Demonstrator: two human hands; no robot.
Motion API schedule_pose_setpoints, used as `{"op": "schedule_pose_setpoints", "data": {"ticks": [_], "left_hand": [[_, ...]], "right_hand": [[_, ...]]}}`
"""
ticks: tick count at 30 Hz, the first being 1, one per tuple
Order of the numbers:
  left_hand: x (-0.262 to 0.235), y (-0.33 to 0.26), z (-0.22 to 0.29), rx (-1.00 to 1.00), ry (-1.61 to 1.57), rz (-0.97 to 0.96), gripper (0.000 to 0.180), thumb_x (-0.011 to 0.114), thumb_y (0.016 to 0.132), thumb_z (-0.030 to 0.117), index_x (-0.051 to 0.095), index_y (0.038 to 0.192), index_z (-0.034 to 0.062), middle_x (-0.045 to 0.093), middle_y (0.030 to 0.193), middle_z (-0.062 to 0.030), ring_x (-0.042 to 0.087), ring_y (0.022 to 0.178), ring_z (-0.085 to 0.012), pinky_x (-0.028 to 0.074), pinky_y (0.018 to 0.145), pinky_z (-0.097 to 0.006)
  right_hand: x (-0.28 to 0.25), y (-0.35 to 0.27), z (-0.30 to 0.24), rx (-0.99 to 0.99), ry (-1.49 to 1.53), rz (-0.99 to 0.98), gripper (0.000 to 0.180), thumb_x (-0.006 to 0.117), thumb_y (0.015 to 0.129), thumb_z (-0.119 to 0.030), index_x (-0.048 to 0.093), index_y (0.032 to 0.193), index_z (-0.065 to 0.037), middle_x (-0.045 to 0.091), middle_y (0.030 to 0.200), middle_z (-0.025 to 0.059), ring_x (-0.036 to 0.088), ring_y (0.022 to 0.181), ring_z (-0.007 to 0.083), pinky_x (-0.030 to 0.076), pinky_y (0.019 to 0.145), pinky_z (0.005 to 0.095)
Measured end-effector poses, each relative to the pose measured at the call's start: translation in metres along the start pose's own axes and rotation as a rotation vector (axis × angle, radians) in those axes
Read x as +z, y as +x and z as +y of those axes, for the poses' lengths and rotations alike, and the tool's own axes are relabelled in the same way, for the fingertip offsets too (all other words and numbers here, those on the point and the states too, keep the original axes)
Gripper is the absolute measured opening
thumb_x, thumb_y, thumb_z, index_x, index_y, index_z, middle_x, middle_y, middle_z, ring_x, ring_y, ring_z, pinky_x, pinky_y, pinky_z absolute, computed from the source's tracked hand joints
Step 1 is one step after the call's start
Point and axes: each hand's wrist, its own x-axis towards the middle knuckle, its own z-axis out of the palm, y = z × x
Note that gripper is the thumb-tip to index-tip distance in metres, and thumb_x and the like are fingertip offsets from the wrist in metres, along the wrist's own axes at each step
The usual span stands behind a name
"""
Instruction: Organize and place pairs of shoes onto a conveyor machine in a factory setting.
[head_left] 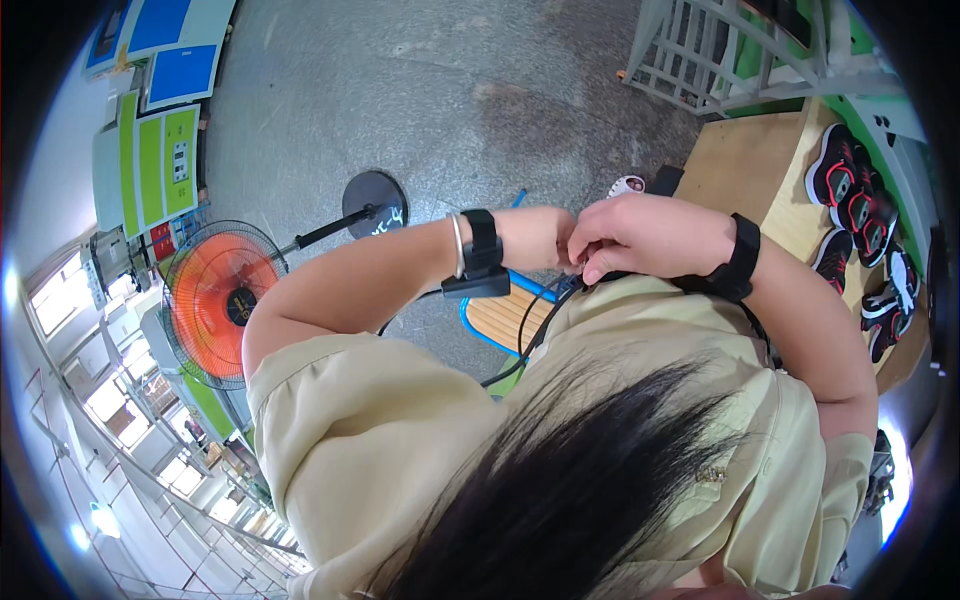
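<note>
My left hand (pixel 540 238) and my right hand (pixel 635 236) meet at my waist, in front of the beige shirt (pixel 640 335). The right hand's fingers are curled with the thumb against them, closing on something too hidden to name. Bent at the wrist, the left hand sits against the right fingertips, and its own fingers are mostly out of sight. Black cables (pixel 540 335) run down from just below the hands. A black strap with a small box (pixel 482 270) and a pale bangle (pixel 459 246) circle my left wrist; another black strap (pixel 741 258) circles the right.
An orange fan (pixel 225 300) on a round black base (pixel 376 204) stands at left. Below the hands is a slatted stool (pixel 505 315) with a blue frame. At right, several sneakers (pixel 850 185) rest on a wooden bench (pixel 745 155), near a grey metal rack (pixel 690 60).
</note>
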Motion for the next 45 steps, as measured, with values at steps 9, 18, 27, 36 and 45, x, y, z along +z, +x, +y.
{"op": "schedule_pose_setpoints", "data": {"ticks": [9, 18, 27, 36, 45], "left_hand": [[-0.054, -0.033, 0.110, -0.256, -0.055, -0.398, 0.031, 0.065, 0.092, 0.032, 0.069, 0.089, 0.0012, 0.063, 0.067, -0.0042, 0.061, 0.065, -0.0140, 0.048, 0.060, -0.031], [-0.001, -0.034, 0.082, 0.007, 0.267, -0.190, 0.023, 0.056, 0.089, 0.022, 0.067, 0.084, 0.0020, 0.063, 0.070, -0.0156, 0.062, 0.066, -0.0327, 0.048, 0.063, -0.042], [-0.004, -0.032, 0.092, -0.180, -0.027, -0.157, 0.024, 0.057, 0.092, 0.019, 0.063, 0.079, -0.0008, 0.062, 0.064, -0.0125, 0.061, 0.057, -0.0226, 0.047, 0.057, -0.035], [-0.024, -0.045, 0.095, -0.356, -0.119, 0.049, 0.018, 0.061, 0.082, 0.016, 0.065, 0.079, -0.0016, 0.065, 0.065, -0.0053, 0.060, 0.058, -0.0108, 0.047, 0.056, -0.027], [-0.020, -0.046, 0.089, -0.338, -0.255, 0.096, 0.019, 0.062, 0.084, 0.017, 0.065, 0.080, -0.0005, 0.065, 0.064, -0.0034, 0.059, 0.058, -0.0081, 0.045, 0.055, -0.025]], "right_hand": [[-0.018, 0.000, 0.014, 0.034, 0.006, -0.034, 0.026, 0.070, 0.087, -0.026, 0.069, 0.099, -0.003, 0.069, 0.082, 0.0109, 0.063, 0.068, 0.0203, 0.050, 0.066, 0.0347], [-0.018, 0.005, 0.013, 0.072, -0.024, -0.040, 0.029, 0.070, 0.086, -0.029, 0.069, 0.099, -0.003, 0.068, 0.082, 0.0136, 0.064, 0.072, 0.0246, 0.049, 0.068, 0.0360], [-0.026, 0.010, 0.013, 0.226, 0.019, -0.044, 0.028, 0.070, 0.087, -0.028, 0.070, 0.097, -0.002, 0.067, 0.076, 0.0123, 0.062, 0.068, 0.0217, 0.049, 0.064, 0.0351], [-0.031, 0.009, 0.007, 0.280, 0.080, -0.018, 0.030, 0.069, 0.089, -0.030, 0.069, 0.097, -0.001, 0.065, 0.072, 0.0076, 0.058, 0.063, 0.0159, 0.048, 0.061, 0.0327], [-0.029, 0.007, -0.004, 0.268, 0.151, -0.063, 0.024, 0.067, 0.092, -0.024, 0.068, 0.097, 0.000, 0.063, 0.075, 0.0024, 0.054, 0.065, 0.0106, 0.047, 0.063, 0.0280]]}}
